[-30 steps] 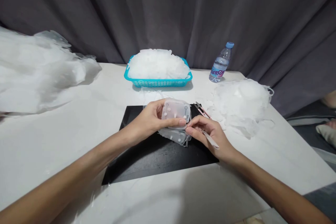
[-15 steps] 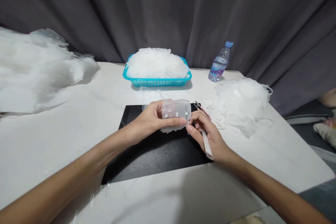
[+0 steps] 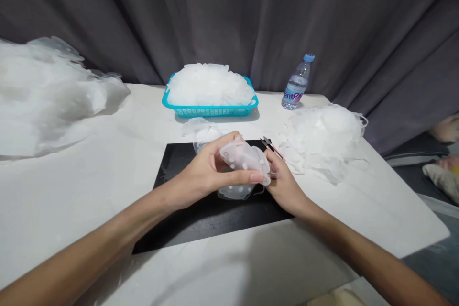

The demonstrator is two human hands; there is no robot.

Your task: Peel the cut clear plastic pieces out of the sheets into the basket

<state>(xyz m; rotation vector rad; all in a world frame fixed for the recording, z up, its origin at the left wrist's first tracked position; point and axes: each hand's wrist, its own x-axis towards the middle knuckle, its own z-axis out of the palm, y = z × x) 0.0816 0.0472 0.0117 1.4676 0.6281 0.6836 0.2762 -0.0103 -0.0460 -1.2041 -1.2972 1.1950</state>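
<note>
- Milky-white plastic piece [image 3: 245,157], dotted with small raised knobs, is held up tilted over the middle of the black board [image 3: 201,224], towards its far edge.
- Left hand [image 3: 211,169]: thumb across the piece's near side, other fingers behind it, parted only by the piece they grip.
- Right hand [image 3: 289,184]: fingers curled in at the piece's right edge, tips mostly hidden; I cannot tell whether they pinch it.
- Step in hand, as I judge it: both hands working at that right edge. The next move seems to call for a steady left grip and a sure fingertip hold on the edge, since the plastic looks thin and bendy.
- Just below the left thumb shows another knobbed piece [image 3: 234,192]; whether it is joined to the first, I cannot tell.
- Small snips [image 3: 271,146] lie at the board's far right corner, blades apart.
- Beyond the board's far edge are loose clear pieces [image 3: 202,129], then a heaped blue basket [image 3: 211,112] by the table's far edge.
- White heaps flank these: a large one [image 3: 36,98] left, a smaller one [image 3: 328,129] towards the table's right edge.
- Water bottle [image 3: 297,87] stands near the far right corner.
</note>
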